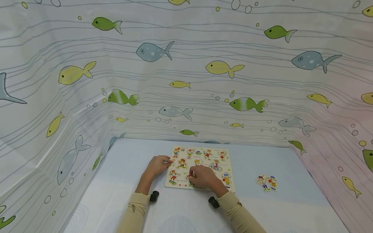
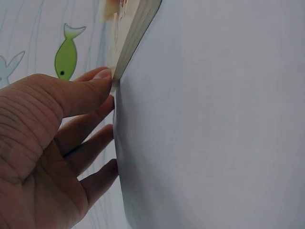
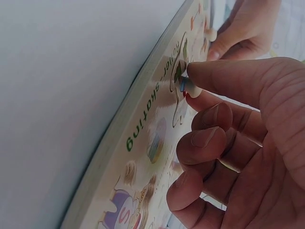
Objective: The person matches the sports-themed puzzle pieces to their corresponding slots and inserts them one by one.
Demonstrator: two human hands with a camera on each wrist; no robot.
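Note:
A wooden knob puzzle board (image 1: pixel 230 161) with several cartoon sports figures lies on the table. My right hand (image 1: pixel 204 176) is over its lower middle. In the right wrist view, thumb and forefinger pinch the pale knob (image 3: pixel 193 88) of a puzzle piece (image 3: pixel 179 72), close against the board by the printed word "Roller-skating". The other fingers curl loosely. At the board's left edge, my left hand (image 1: pixel 158 164) touches the side with its thumb and forefinger, its remaining fingers spread down toward the tabletop.
To the right of the board, two loose figure pieces (image 1: pixel 263 183) lie side by side on the pale blue and white table cover (image 1: pixel 294 174). Fish-patterned sheeting (image 1: pixel 204 94) closes off the back and both sides. A black wrist camera (image 1: pixel 213 202) sits under the right wrist.

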